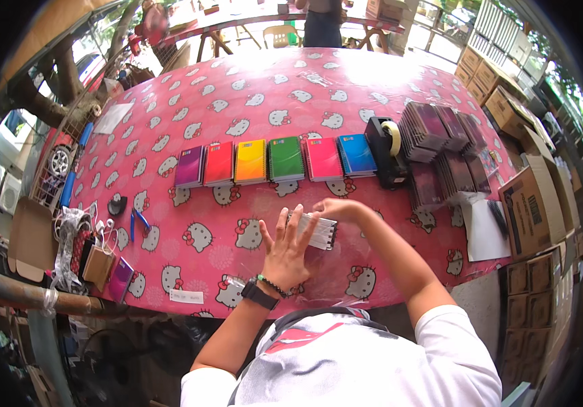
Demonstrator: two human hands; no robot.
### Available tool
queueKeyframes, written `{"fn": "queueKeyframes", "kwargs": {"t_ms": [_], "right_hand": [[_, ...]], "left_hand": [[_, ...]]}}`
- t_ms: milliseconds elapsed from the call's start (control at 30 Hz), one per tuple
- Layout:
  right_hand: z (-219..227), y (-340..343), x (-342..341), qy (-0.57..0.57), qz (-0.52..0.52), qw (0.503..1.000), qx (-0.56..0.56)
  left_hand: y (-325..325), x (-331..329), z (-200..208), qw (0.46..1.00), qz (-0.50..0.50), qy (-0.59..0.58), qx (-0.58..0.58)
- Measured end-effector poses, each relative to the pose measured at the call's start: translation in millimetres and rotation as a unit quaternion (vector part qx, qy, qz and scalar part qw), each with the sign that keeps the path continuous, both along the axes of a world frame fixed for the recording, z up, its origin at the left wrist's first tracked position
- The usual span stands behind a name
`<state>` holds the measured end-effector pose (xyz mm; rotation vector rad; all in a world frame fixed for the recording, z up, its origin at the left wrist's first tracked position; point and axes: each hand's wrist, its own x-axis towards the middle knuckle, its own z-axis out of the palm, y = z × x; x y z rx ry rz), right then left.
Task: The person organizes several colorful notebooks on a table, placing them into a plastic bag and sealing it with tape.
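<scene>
A small pale notebook (323,235) with a dark-toothed edge, seemingly spiral-bound, lies on the table in front of me. My left hand (287,252) rests over its left side with fingers stretched out and spread. At its far edge is my right hand (340,209), bent inward with fingers drawn together; what they pinch is too small to tell. Beyond my hands stands a row of spiral notebooks: purple (189,167), red (219,164), yellow (251,161), green (287,159), pink (323,158) and blue (356,154).
A black tape dispenser (388,154) ends the row, beside stacks of dark notebooks (424,132). Open cardboard boxes (528,207) line the right side, near a white sheet (485,234). At left lie blue pliers (141,221), cables (105,230) and another purple notebook (121,280).
</scene>
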<state>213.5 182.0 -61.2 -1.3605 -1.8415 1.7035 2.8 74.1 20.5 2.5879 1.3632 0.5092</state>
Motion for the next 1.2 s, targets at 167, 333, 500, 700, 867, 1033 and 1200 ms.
{"fn": "queueKeyframes", "kwargs": {"t_ms": [167, 333, 500, 700, 867, 1033, 1200], "right_hand": [[2, -48, -27, 0.026, -0.285, 0.948, 0.142], [18, -130, -4, 0.160, -0.414, 0.865, 0.235], [47, -189, -2, -0.102, -0.354, 0.797, 0.479], [70, -223, 98, -0.125, -0.397, 0.799, 0.433], [105, -193, 178, -0.239, -0.507, 0.737, 0.377], [70, -118, 202, -0.473, -0.483, 0.662, 0.323], [47, -111, 199, -0.455, -0.382, 0.684, 0.424]], "left_hand": [[21, -12, 18, 0.999, -0.010, 0.044, 0.026], [45, 11, 27, 0.990, -0.037, -0.108, -0.076], [33, 62, 4, 0.898, 0.047, -0.371, -0.230], [12, 130, 4, 0.631, -0.025, -0.475, -0.613], [-21, 153, -11, 0.677, -0.076, -0.383, -0.624], [-37, 132, -38, 0.925, -0.029, -0.260, -0.277], [-61, 67, -69, 0.985, 0.065, -0.111, -0.119]]}}
